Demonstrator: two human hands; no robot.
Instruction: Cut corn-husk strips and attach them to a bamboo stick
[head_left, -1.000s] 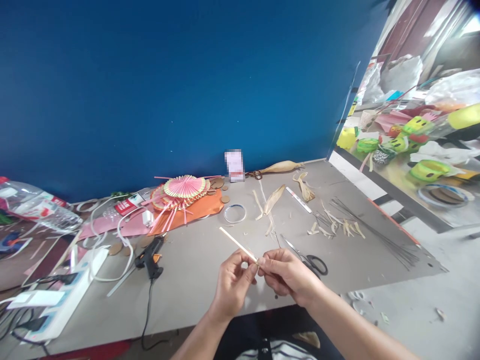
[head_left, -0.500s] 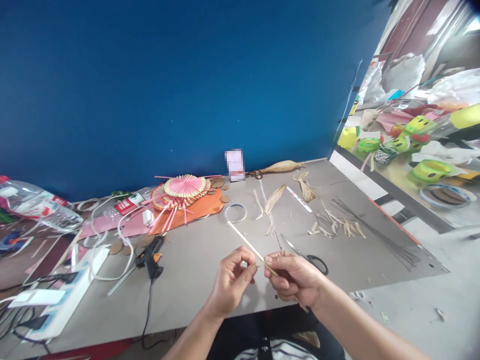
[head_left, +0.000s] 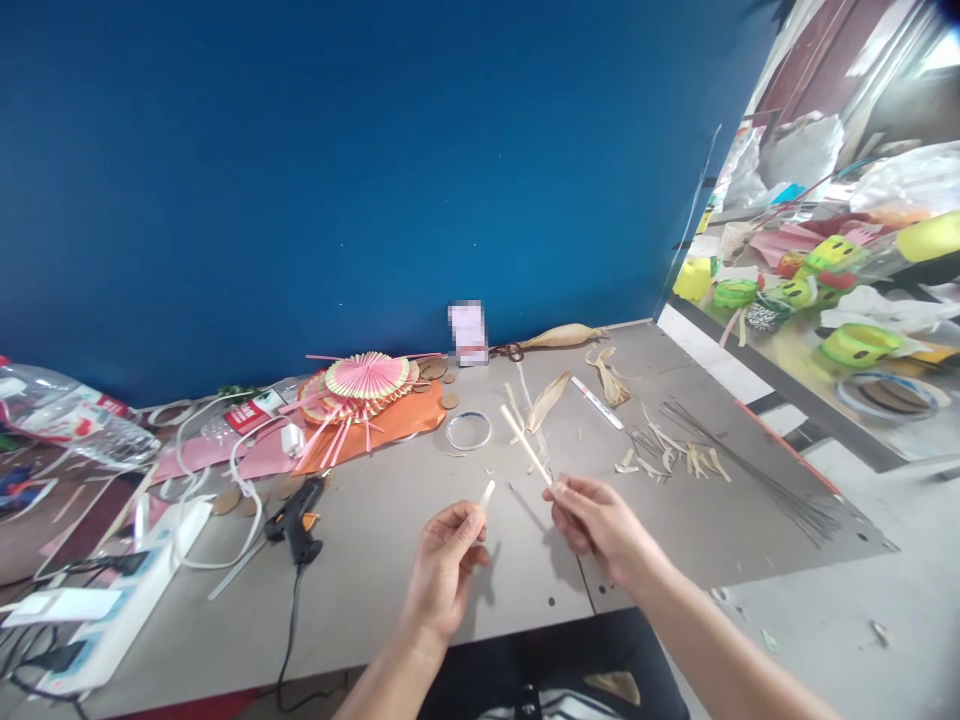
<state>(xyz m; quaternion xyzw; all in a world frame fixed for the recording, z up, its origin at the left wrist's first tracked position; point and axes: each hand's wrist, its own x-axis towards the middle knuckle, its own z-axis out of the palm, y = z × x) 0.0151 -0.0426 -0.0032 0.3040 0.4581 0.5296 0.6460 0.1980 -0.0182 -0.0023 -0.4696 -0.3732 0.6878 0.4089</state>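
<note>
Left hand (head_left: 444, 562) pinches one short strip (head_left: 487, 493); right hand (head_left: 600, 522) pinches one long strip (head_left: 525, 446); one glue gun (head_left: 298, 520) nearby.

blue wall (head_left: 337, 180), grey table (head_left: 390, 570), pink pleated fan (head_left: 367, 377) (on orange paper (head_left: 409, 420)), black glue gun (head_left: 298, 515), pale tan strip (head_left: 525, 446)

The stick (head_left: 526, 447) and the short strip (head_left: 486, 493) are seen as smooth, matt wood; the fans (head_left: 367, 376) are folded from paper; the glue gun (head_left: 296, 520) is cased in black plastic
</note>
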